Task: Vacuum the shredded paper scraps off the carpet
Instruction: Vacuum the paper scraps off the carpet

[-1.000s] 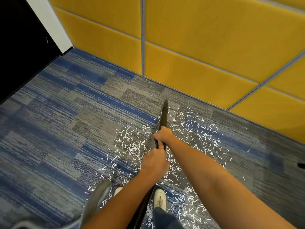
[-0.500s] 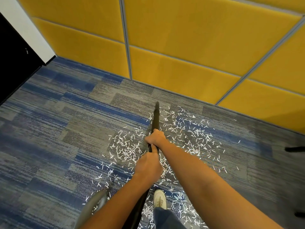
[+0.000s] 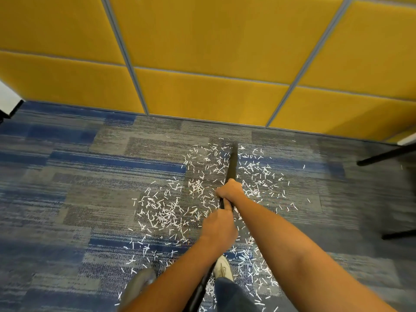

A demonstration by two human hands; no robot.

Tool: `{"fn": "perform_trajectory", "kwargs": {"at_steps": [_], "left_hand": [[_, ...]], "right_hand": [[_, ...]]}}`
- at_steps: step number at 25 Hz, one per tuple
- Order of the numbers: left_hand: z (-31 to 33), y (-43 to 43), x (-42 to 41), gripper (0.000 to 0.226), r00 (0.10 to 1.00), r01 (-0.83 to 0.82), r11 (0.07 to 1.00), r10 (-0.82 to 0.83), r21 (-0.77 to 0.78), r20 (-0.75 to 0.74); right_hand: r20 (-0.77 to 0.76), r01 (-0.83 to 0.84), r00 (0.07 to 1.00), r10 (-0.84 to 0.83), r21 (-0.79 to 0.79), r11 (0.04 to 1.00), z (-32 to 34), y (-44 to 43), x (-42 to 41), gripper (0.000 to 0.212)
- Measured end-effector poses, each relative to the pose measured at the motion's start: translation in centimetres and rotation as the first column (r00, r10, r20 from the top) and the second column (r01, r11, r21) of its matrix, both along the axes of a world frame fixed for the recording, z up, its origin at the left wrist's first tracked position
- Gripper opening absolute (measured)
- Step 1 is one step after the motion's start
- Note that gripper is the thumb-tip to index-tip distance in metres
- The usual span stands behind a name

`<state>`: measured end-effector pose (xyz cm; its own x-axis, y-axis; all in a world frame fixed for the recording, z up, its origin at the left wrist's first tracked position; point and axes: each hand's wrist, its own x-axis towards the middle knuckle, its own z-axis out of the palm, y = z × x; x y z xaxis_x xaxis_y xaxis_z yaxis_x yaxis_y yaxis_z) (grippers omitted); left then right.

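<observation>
Gripping the wand (image 3: 231, 163) with both fists curled round it, right hand (image 3: 229, 191) ahead of left hand (image 3: 219, 226), you hold it running 6 to 12 o'clock, tip seemingly on the carpet (image 3: 67, 199), the densest scraps (image 3: 166, 210) at 9 o'clock.

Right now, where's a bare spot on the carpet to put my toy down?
Bare carpet lies left of the paper scraps, and a strip runs along the yellow wall. It's crowded around the vacuum wand and shoe.
</observation>
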<state>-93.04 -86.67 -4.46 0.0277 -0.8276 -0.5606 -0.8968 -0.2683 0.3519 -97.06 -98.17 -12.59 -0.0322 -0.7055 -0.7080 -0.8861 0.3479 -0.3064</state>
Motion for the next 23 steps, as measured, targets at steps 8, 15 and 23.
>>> {"fn": "perform_trajectory", "kwargs": {"at_steps": [8, 15, 23], "left_hand": [[0.1, -1.4, -1.6, 0.071, 0.999, 0.044, 0.999, -0.044, -0.028, 0.001], [-0.1, -2.8, -2.2, 0.071, 0.995, -0.094, 0.995, 0.095, -0.027, 0.009], [-0.4, -3.3, -0.9, 0.07, 0.99, -0.13, 0.991, 0.13, -0.013, 0.061]], "right_hand": [[-0.007, 0.04, 0.999, -0.041, -0.007, 0.999, -0.5, -1.2, -2.7, 0.037], [0.042, -0.108, 0.993, 0.109, -0.016, 0.994, 0.2, -3.3, -1.5, 0.043], [0.089, -0.172, 0.981, 0.17, 0.006, 0.985, -0.1, -3.8, 0.9, 0.048]]}}
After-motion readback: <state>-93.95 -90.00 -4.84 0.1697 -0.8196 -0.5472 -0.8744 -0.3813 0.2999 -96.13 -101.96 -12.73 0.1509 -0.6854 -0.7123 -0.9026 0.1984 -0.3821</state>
